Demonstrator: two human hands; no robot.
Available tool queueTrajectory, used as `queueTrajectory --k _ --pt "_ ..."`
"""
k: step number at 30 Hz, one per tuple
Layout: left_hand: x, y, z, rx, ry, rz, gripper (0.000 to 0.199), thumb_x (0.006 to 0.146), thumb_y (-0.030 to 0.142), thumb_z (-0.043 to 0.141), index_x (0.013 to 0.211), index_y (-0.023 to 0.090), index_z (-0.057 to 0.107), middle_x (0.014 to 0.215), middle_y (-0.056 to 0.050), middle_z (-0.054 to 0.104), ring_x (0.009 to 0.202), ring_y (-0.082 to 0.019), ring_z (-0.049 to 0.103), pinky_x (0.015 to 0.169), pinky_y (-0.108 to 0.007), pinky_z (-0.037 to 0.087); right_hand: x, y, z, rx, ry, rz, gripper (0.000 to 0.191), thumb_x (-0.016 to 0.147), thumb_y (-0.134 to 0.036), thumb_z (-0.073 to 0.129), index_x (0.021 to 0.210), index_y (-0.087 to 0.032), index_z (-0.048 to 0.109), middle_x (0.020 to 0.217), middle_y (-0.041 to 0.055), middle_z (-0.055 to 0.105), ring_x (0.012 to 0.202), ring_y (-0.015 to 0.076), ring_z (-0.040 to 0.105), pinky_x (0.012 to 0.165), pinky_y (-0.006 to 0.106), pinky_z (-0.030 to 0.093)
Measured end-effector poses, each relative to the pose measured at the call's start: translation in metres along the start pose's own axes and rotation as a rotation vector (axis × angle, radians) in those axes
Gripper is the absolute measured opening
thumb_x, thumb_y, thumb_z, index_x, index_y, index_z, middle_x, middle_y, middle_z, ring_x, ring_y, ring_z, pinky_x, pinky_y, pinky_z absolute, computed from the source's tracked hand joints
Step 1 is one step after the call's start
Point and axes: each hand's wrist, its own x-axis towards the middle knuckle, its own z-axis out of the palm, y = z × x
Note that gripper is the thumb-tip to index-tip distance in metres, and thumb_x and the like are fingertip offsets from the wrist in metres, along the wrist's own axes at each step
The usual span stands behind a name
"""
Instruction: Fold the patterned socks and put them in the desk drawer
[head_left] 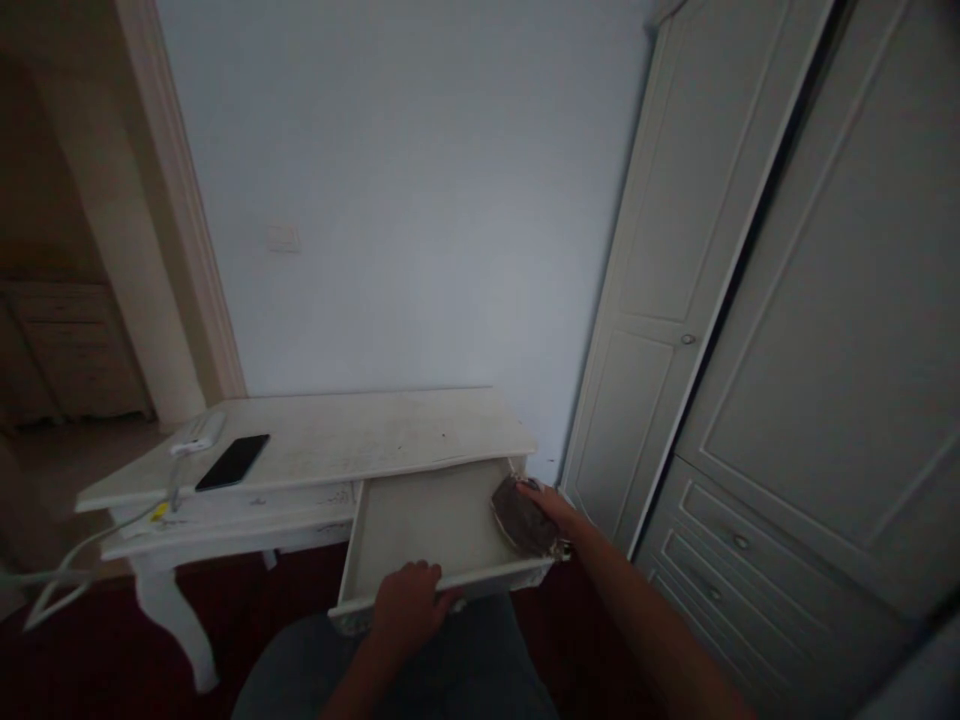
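Observation:
A white wooden drawer (pixel 427 525) is pulled out of the desk toward me. My left hand (pixel 409 605) is closed over the top edge of the drawer's front panel, near its middle. At the drawer's right side, my right hand (pixel 551 503) grips a small brown pouch (pixel 517 517) by its upper edge. The pouch is tilted against the right wall of the drawer, and a shiny metal bit shows at its lower right end. My right fingertips lie partly behind the pouch, out of sight.
The white desk (pixel 360 430) stands against the wall. On its left lie a black phone (pixel 233 462) and a white power strip (pixel 199 434) with a cable (pixel 82 575) hanging off. A wardrobe (pixel 645 370) stands at the right, and a doorway opens at the left.

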Motion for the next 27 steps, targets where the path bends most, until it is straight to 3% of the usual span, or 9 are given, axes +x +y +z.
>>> queueTrajectory --k 3,7,10,12,16,19,22,24,27 --pt "0.000 0.001 -0.004 -0.008 -0.001 0.001 0.051 0.102 0.060 0.047 0.116 0.021 0.076 0.116 -0.012 0.079 0.115 -0.033 0.072 0.092 -0.043 0.052 -0.038 0.008 -0.020 -0.105 -0.089 -0.039 0.036 0.084 -0.049 0.079 0.106 -0.020 0.078 0.100 0.0100 0.081 0.095 0.0300 0.077 0.087 0.041 0.060" --pt "-0.001 0.001 0.001 -0.029 0.016 -0.010 0.053 0.102 0.062 0.046 0.116 0.021 0.076 0.115 -0.013 0.079 0.114 -0.034 0.072 0.094 -0.044 0.052 -0.079 0.009 -0.020 -0.299 0.005 -0.144 0.046 0.073 -0.038 0.087 0.115 -0.023 0.077 0.133 0.0160 0.072 0.129 0.0388 0.063 0.110 0.049 0.048" --pt "-0.001 0.002 0.002 -0.030 0.033 -0.026 0.052 0.101 0.063 0.048 0.114 0.021 0.076 0.114 -0.013 0.079 0.114 -0.033 0.072 0.094 -0.043 0.051 -0.104 0.002 0.016 -0.639 0.143 -0.268 0.053 0.078 -0.035 0.082 0.129 -0.029 0.072 0.155 0.0160 0.054 0.142 0.0404 0.051 0.110 0.049 0.048" --pt "-0.002 0.004 0.000 -0.036 0.039 -0.033 0.050 0.100 0.062 0.049 0.113 0.021 0.076 0.114 -0.013 0.079 0.114 -0.032 0.072 0.094 -0.042 0.051 -0.116 -0.009 0.051 -0.796 0.145 -0.330 0.050 0.083 -0.036 0.080 0.131 -0.030 0.070 0.156 0.0159 0.051 0.143 0.0400 0.050 0.108 0.047 0.050" --pt "-0.005 0.005 -0.005 -0.065 0.039 -0.067 0.032 0.099 0.039 0.052 0.113 0.022 0.075 0.114 -0.013 0.079 0.110 -0.028 0.073 0.091 -0.037 0.050 -0.127 -0.039 0.123 -0.823 0.007 -0.450 0.050 0.084 -0.042 0.078 0.131 -0.029 0.068 0.152 0.0174 0.051 0.136 0.0404 0.053 0.099 0.048 0.055" --pt "-0.007 -0.002 -0.009 -0.070 0.032 -0.066 0.031 0.098 0.025 0.049 0.114 0.023 0.076 0.110 -0.012 0.079 0.106 -0.025 0.074 0.088 -0.033 0.049 -0.127 -0.055 0.153 -0.790 -0.020 -0.504 0.046 0.082 -0.043 0.078 0.126 -0.030 0.068 0.146 0.0153 0.055 0.131 0.0375 0.055 0.094 0.045 0.056" --pt "-0.007 -0.021 -0.014 -0.068 0.011 -0.004 0.029 0.095 0.027 0.057 0.117 0.024 0.077 0.120 -0.012 0.078 0.113 -0.026 0.072 0.096 -0.035 0.050 -0.123 -0.054 0.147 -0.796 -0.058 -0.522 0.053 0.081 -0.047 0.079 0.130 -0.031 0.067 0.147 0.0136 0.056 0.130 0.0365 0.056 0.096 0.044 0.054" --pt "-0.006 -0.039 -0.018 -0.061 0.020 0.055 0.032 0.091 0.039 0.068 0.118 0.024 0.077 0.127 -0.012 0.076 0.123 -0.030 0.068 0.108 -0.040 0.046 -0.119 -0.045 0.126 -0.824 -0.056 -0.512 0.062 0.081 -0.047 0.081 0.138 -0.031 0.065 0.152 0.0143 0.054 0.132 0.0375 0.055 0.105 0.046 0.050" --pt "-0.004 -0.065 -0.020 -0.068 0.082 0.122 0.053 0.081 0.061 0.080 0.120 0.024 0.077 0.133 -0.012 0.075 0.133 -0.033 0.063 0.126 -0.050 0.032 -0.110 -0.029 0.082 -0.890 0.028 -0.385 0.067 0.083 -0.044 0.079 0.146 -0.028 0.063 0.156 0.0186 0.052 0.137 0.0414 0.053 0.114 0.051 0.041"
